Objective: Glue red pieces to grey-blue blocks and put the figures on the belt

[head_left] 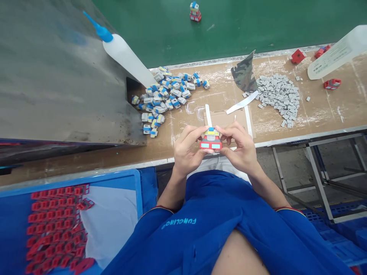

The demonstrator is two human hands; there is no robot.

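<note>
Between my two hands I hold a small toy robot body point(211, 139), red at the base with pale blue windows, grey in the middle, yellow and blue on top. My left hand point(189, 148) pinches its left side, fingers at the top and thumb at the base. My right hand point(239, 147) grips the right side the same way. Behind it on the bench lies a cardboard piece point(229, 118) with white strips. A heap of grey, blue and yellow toy parts point(172, 91) lies to the left, and a pile of small grey pieces point(279, 95) to the right.
A white bottle with blue nozzle point(129, 59) leans at left beside a metal box point(63, 76). Another bottle point(335, 55) is at right near red parts point(298, 56). A blue tray point(139, 191) holds rows of red parts. A similar assembled toy point(195, 12) stands on the green surface point(160, 34).
</note>
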